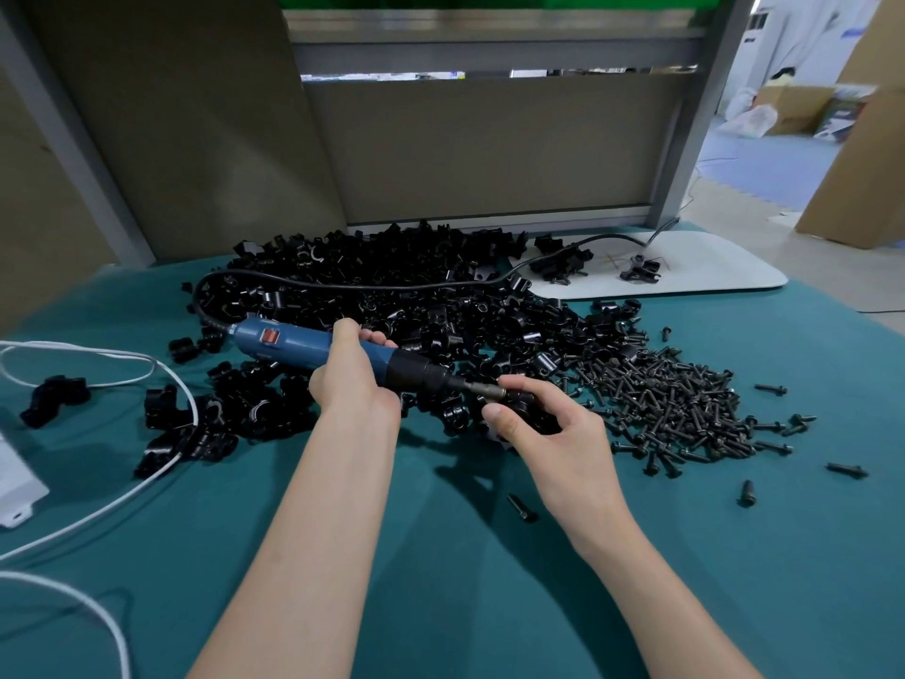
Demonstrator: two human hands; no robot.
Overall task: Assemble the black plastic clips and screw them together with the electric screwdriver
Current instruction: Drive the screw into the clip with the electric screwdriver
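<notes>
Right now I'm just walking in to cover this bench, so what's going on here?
A person is at the screwing step. The left hand grips the blue electric screwdriver, its bit meeting a black plastic clip pinched in the right hand. A heap of loose clips lies behind the hands and a pile of black screws to their right, all on the teal table cover.

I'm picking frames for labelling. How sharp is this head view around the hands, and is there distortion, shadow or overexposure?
Head view: the left hand on the electric screwdriver and the right hand gripping a black clip are sharp; soft shadows lie on the green cloth near them; wide-angle distortion tilts the grey posts; the far room is washed out.
</notes>
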